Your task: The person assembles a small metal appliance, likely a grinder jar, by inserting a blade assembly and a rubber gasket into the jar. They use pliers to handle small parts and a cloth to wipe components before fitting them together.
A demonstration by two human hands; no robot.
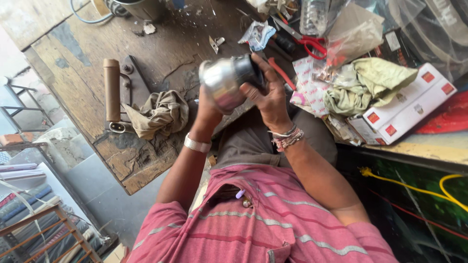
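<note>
1. A shiny metal cylindrical part is held up above the near edge of the wooden workbench, over the person's lap; its polished rounded end is turned toward the camera, its darker end toward the right.
2. The left hand is closed around the underside of the part; its fingers are mostly hidden behind the metal; a metal watch band is worn at that wrist.
3. The right hand is clasped on the dark end of the part, fingers curled over its top; beaded bracelets are seen on that wrist.
4. A crumpled beige rag is lying near the near edge of the workbench, left of the hands; it is touching a bench tool with a brown cylindrical handle.
5. Red-handled scissors are lying toward the far edge, among plastic wrappers; a clear plastic bottle is standing just behind them.
6. A pale green cloth is heaped to the right; it is resting partly on a white box with red squares.
</note>
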